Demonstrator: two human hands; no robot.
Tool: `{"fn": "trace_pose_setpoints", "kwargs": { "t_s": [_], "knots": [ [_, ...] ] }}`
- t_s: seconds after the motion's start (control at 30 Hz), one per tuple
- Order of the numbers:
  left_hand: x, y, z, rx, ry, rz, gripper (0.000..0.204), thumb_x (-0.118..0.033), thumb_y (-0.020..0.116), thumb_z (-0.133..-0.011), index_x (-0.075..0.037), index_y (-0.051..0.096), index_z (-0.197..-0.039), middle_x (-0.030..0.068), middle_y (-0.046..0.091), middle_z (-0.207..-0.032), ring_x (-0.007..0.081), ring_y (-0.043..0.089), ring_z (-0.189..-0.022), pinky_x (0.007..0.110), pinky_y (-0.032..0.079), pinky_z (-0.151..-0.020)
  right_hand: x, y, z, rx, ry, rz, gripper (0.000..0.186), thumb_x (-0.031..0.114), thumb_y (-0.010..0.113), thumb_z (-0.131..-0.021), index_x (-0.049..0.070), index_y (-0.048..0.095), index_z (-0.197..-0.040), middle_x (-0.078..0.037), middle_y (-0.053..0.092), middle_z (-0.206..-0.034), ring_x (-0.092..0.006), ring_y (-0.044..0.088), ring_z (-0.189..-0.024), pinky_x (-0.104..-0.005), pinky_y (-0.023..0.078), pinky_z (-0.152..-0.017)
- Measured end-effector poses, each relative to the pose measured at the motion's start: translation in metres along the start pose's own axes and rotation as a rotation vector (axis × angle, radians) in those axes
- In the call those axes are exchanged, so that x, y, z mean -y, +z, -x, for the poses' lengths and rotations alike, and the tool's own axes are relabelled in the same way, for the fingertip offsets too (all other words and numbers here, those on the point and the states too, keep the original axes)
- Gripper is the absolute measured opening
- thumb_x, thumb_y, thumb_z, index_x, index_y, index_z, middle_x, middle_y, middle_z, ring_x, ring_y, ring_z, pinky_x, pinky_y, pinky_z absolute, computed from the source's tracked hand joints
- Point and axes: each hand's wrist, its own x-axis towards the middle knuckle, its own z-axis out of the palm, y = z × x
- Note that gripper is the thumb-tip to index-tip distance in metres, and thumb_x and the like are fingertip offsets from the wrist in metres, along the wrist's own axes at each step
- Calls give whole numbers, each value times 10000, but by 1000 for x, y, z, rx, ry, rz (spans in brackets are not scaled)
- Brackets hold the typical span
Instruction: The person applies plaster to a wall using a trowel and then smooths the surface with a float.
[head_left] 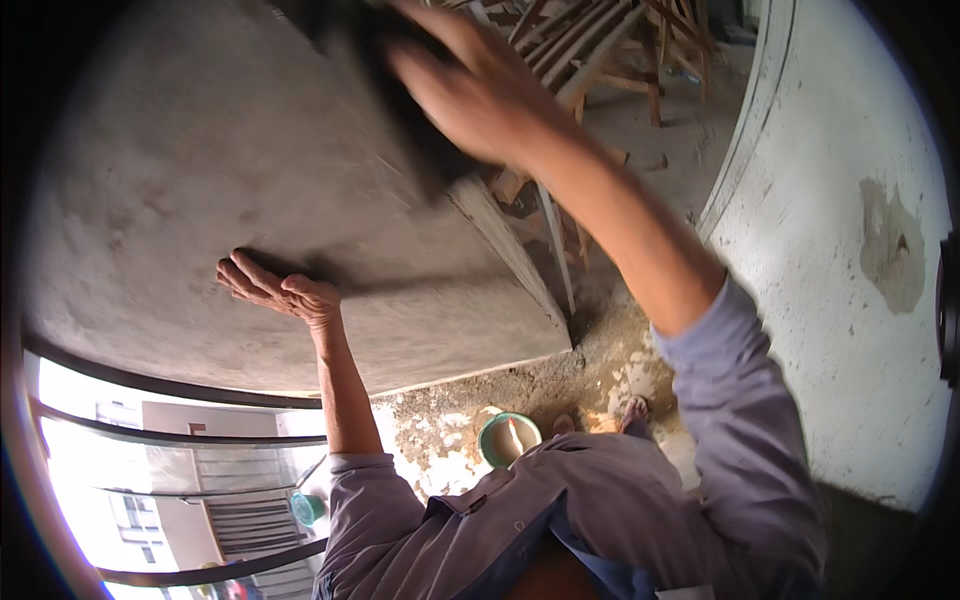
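A grey plastered wall (180, 150) fills the upper left of the head view. My left hand (278, 287) rests flat on it, fingers stretched out and holding nothing. Higher up, near the wall's right edge, my right hand (465, 95) grips a dark plastering float (405, 120). The float lies against or very close to the wall; contact is hard to tell, since hand and tool are smeared by motion. A pale strip (510, 255) runs along the wall's right edge beneath the float.
A green bucket (484, 446) of murky liquid, with a small stick-like thing in it, stands on the stained floor by my feet. Wooden trestles (590, 50) stand beyond the wall's edge. A white wall (820, 300) rises at right. Window bars and a teal bucket (308, 508) lie lower left.
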Motion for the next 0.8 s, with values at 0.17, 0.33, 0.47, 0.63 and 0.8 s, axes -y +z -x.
{"fn": "trace_pose_setpoints", "kwargs": {
  "t_s": [0.17,0.33,0.47,0.63,0.8],
  "knots": [
    [-9,17,-12,-43,34,80,810,-601,139,-1030,6,338,-1528,236,253,-1608,411,161,-1515,584,63,-1203,-76,-13,246,291,769,30,507,249,580,-984,70,476,-1446,-228,530,-1423,-374,500,-1334,-430,415,-1096],
    [8,6,4,-43,-35,59,765,-578,169,-1035,-23,386,-1514,228,275,-1603,417,171,-1512,582,50,-1208,28,-65,120,73,60,466,696,163,719,-879,-42,402,-1463,-281,575,-1289,-426,599,-1160,-453,499,-957],
    [9,5,2,-32,-48,55,737,-571,176,-1039,-54,405,-1512,205,279,-1609,398,166,-1519,570,28,-1214,82,-69,-11,-18,-359,780,535,137,777,-805,8,564,-1279,-176,561,-1044,-365,593,-906,-435,494,-762],
    [3,10,2,-16,-52,100,724,-589,188,-1036,-95,435,-1505,173,292,-1612,376,159,-1525,559,-1,-1218,110,-68,-113,-140,-614,922,456,128,775,-797,30,582,-1198,-116,532,-951,-288,585,-869,-390,494,-741],
    [12,5,5,7,-58,130,724,-593,171,-1033,-117,479,-1484,167,299,-1610,372,153,-1527,558,-19,-1219,124,-53,-146,-99,-631,954,421,122,756,-812,10,604,-1189,-114,587,-995,-291,619,-920,-388,511,-763]
  ]
}}
